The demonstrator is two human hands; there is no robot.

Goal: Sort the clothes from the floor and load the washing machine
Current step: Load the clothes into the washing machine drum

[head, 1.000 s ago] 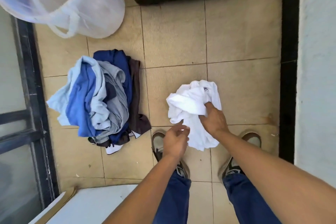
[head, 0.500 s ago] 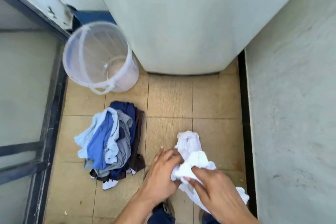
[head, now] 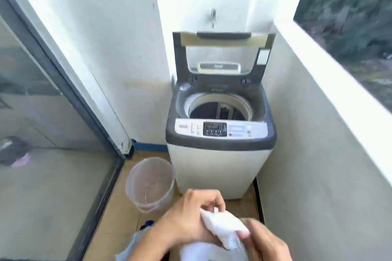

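Single view, worn on my head, facing forward and down. My hands (head: 214, 226) sit close at the bottom edge. The washing machine (head: 219, 133) stands near, centre frame.

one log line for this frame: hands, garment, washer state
left hand: grips white garment | right hand: grips same | washing machine: lid up | basket: beside washer

Both hands (head: 186, 220) and forearms bare, without sleeves or jewellery.

White cloth (head: 222, 226) soft, matt; washer (head: 218, 163) glossy plastic; basket (head: 149, 184) translucent mesh; floor tiles (head: 118, 224) matt, rough.
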